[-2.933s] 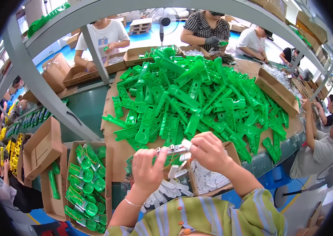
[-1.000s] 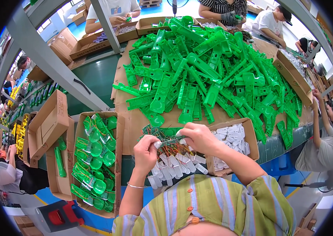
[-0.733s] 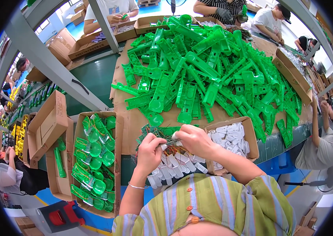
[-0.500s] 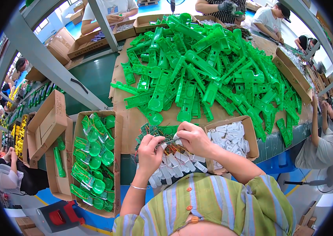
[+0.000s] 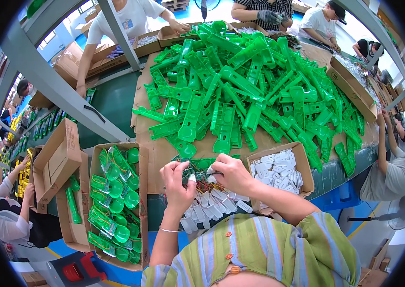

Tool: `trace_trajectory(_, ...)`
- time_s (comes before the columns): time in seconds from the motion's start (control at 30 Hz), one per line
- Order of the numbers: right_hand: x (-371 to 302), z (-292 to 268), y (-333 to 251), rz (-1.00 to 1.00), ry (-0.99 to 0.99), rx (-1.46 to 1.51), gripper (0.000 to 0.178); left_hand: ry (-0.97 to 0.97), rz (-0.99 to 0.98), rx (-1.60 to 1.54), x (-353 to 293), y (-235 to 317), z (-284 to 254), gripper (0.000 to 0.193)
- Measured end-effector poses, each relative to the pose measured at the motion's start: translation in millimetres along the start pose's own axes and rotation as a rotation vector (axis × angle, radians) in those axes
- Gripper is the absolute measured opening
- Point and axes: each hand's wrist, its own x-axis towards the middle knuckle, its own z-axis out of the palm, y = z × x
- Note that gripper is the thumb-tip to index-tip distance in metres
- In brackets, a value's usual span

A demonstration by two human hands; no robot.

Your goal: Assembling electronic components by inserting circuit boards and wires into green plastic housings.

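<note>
My left hand [image 5: 177, 184] and right hand [image 5: 231, 173] half-curled around bunched circuit boards [image 5: 196, 168], whether either grips I cannot tell, boards' long axis unclear, wired white pieces [image 5: 213, 203] pointing lengthwise toward me.

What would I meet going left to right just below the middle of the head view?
Tilted cardboard box, carton of wired green parts, left hand, right hand, box of white pieces.

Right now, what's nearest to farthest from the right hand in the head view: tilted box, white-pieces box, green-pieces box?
From the right hand:
1. White-pieces box, just to its right.
2. Green-pieces box, to its left.
3. Tilted box, farther left.
</note>
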Motion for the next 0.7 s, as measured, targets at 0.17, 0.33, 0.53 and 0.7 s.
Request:
trace_trajectory(0.17,-0.4,-2.5,-2.3,0.042,-0.042,0.059,0.016,-0.153,-0.034,-0.328,-6.1,-6.1,-3.7,0.03)
trace_trajectory(0.33,-3.2,6.6,-3.9,0.056,-0.116,0.081,0.017,-0.167,0.062,-0.164,-9.7,6.0,5.0,0.023)
trace_trajectory(0.53,-1.4,20.0,-5.9,0.08,-0.085,0.012,0.015,-0.099,-0.058,-0.057,-22.9,-0.3,20.6,0.013)
trace_trajectory(0.7,2.8,25.6,-4.7,0.094,-0.101,0.045,0.017,-0.069,-0.024,0.068,-19.9,-14.4,23.6,0.01)
